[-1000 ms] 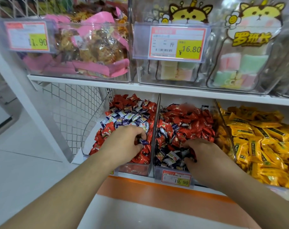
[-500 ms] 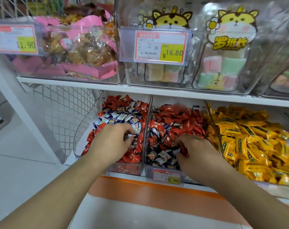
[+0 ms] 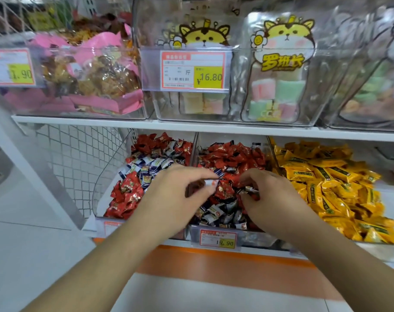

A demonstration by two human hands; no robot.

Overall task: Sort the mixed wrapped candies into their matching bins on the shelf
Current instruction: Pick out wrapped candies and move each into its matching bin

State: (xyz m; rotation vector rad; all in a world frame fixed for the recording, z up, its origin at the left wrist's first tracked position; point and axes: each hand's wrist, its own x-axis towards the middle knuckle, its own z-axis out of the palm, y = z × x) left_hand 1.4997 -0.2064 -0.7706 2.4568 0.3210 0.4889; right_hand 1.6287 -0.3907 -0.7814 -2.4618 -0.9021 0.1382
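Observation:
Two clear bins on the lower shelf hold mixed red and dark-blue wrapped candies: the left bin (image 3: 106, 176) and the middle bin (image 3: 250, 240). My left hand (image 3: 175, 194) reaches across the divider (image 3: 194, 146) over the middle bin and pinches a small candy (image 3: 210, 183) with a white and red wrapper between thumb and fingertips. My right hand (image 3: 272, 199) sits in the middle bin with fingers curled round wrapped candies (image 3: 250, 189). Dark-blue candies (image 3: 218, 212) lie at the front of the middle bin, red ones (image 3: 232, 154) behind.
A bin of yellow wrapped candies (image 3: 326, 176) stands to the right. The upper shelf (image 3: 214, 127) carries clear bins with pink-packed snacks (image 3: 90, 82) and pastel marshmallow bags (image 3: 279, 91). Price tags (image 3: 218, 238) hang on the bin fronts. A wire mesh panel (image 3: 79, 154) closes the left.
My left hand has moved from the left bin rightwards over the divider to the middle bin, holding a candy. My right hand stays in the middle bin. The camera has come closer.

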